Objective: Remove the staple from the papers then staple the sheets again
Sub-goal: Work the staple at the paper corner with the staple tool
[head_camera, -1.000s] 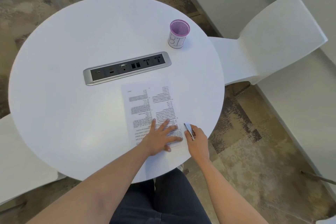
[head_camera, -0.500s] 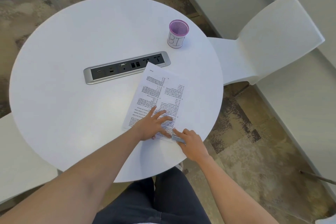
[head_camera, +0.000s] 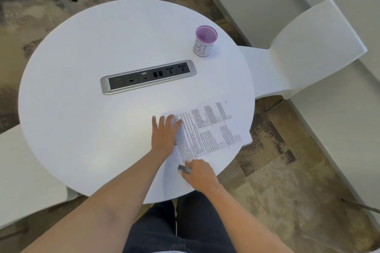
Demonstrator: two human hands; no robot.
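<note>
The printed papers point(head_camera: 207, 129) lie on the round white table point(head_camera: 82, 109), turned sideways, with their far right corner over the table's edge. My left hand point(head_camera: 164, 135) lies flat with straight fingers on the left edge of the sheets. My right hand point(head_camera: 198, 174) grips a small silver staple tool point(head_camera: 184, 168) at the near corner of the papers. The staple itself is too small to see.
A silver and black socket strip point(head_camera: 148, 77) is set into the table's middle. A purple mesh cup labelled BIN point(head_camera: 205, 41) stands at the far right. White chairs stand at the right point(head_camera: 308, 47) and left point(head_camera: 24, 174). My dark trousers show below the table.
The papers have been turned clockwise, from lengthwise to sideways, and slid to the right. My left hand moved to their left edge. My right hand with the tool came round to the near corner.
</note>
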